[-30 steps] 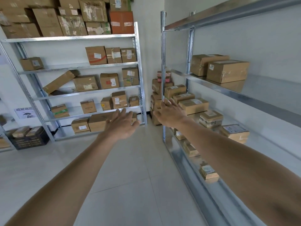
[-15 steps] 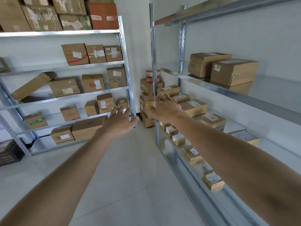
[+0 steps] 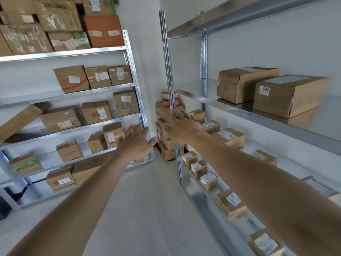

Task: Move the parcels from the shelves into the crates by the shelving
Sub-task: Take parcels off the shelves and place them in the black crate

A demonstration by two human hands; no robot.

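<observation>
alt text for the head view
Both hands, open and empty, reach forward down an aisle; the right hand is by the upright post of the right-hand shelving, the left hand over the floor. Cardboard parcels sit on metal shelves on both sides.

Two shelving units, parcels counted shelf by shelf.
Right shelving [image 3: 230,108]: two large parcels [image 3: 287,95] on the upper shelf, five small parcels [image 3: 230,204] along the bottom shelf's front edge. Left shelving [image 3: 73,94]: three boxes [image 3: 97,77] on the second shelf, four on the third, four on the fourth; one orange box [image 3: 103,30] on top.
</observation>
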